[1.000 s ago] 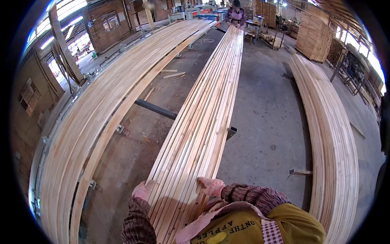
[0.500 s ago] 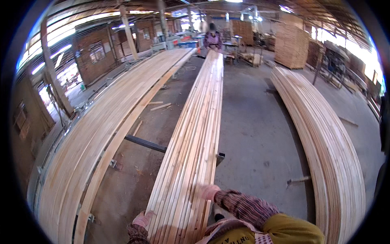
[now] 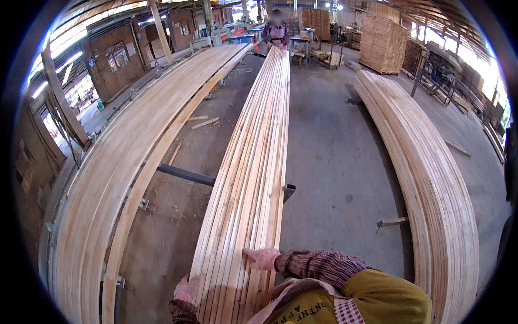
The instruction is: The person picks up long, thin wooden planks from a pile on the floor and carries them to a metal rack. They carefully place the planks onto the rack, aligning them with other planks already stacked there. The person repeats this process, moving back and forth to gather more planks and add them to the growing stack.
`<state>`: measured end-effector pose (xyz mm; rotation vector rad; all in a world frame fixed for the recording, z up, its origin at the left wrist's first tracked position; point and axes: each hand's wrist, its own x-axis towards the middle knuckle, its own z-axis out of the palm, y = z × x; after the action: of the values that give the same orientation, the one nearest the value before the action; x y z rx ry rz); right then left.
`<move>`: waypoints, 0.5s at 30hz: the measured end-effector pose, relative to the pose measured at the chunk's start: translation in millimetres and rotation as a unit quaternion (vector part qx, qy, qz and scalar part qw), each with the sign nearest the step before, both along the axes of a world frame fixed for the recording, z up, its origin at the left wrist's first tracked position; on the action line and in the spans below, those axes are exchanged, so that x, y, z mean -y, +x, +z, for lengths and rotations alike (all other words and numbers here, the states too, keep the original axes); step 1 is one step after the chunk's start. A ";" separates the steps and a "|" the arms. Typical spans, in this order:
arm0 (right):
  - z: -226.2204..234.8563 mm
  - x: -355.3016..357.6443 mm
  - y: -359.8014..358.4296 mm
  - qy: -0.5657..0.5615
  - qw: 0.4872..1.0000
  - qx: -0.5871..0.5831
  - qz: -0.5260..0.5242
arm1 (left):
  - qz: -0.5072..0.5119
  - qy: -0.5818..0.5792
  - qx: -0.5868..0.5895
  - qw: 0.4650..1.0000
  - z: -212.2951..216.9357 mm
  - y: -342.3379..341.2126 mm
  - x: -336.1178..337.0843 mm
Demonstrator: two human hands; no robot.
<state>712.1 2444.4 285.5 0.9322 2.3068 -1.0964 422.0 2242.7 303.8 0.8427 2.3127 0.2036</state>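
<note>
A long row of pale wooden strips (image 3: 253, 162) lies side by side in front of me and runs away to the far end. My left hand (image 3: 186, 289), in a pink glove, grips the left edge of the row near its close end; part of its fingers is hidden beside the wood. On top of the strips rests my right hand (image 3: 263, 259), also in pink, reaching in from the right with finger and thumb apart. At the far end another person (image 3: 277, 35) stands with hands at the strips.
On the left, wide boards (image 3: 140, 119) lie on a long bench, with a separate board (image 3: 154, 181) along their side. A dark metal bar (image 3: 186, 174) supports the strips. To the right is a long stack of strips (image 3: 426, 173); a tall wood pile (image 3: 382, 43) stands behind.
My right hand has moved left across the strips, its finger and thumb spreading. My left hand has shifted slightly outward along the left edge. The view has tilted down a little.
</note>
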 end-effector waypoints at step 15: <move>1.7 13.4 -4.9 0.093 0.994 -0.029 -0.041 | 0.023 0.088 -0.084 0.992 9.7 12.0 9.3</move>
<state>707.3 2431.1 287.2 1.0869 2.4705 -0.9655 434.0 2233.4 313.5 0.9251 2.5005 0.3755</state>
